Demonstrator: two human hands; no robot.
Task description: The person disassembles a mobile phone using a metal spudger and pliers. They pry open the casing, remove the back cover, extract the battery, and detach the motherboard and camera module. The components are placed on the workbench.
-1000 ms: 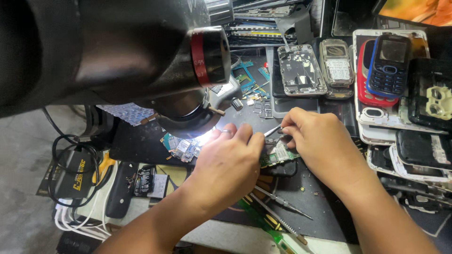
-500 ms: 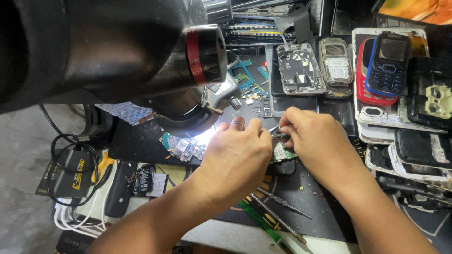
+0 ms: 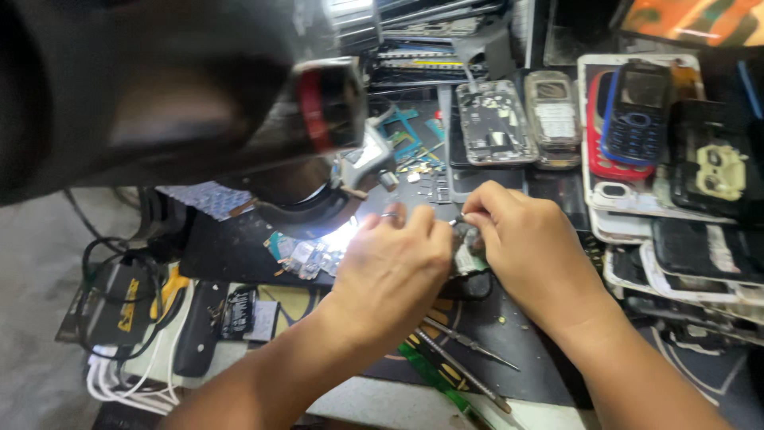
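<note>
My left hand [image 3: 394, 267] and my right hand [image 3: 529, 251] meet over a small green circuit board [image 3: 464, 259] on a black work mat [image 3: 509, 342]. Fingers of both hands close on the board, which shows only between them. A thin metal tool tip [image 3: 455, 222] pokes out from my right fingers. There is a ring on a finger of my left hand. A bright lit patch with small board parts [image 3: 306, 255] lies just left of my left hand, under a large black microscope body [image 3: 199, 103] with a red ring.
Several opened phones and phone shells [image 3: 637, 119] are stacked at the right and back. Screwdrivers [image 3: 458, 358] lie on the mat near the front edge. Cables and a black and yellow device [image 3: 127, 310] sit at the left.
Both hands have shifted slightly up and away from me, staying together on the board. The view has tilted a little.
</note>
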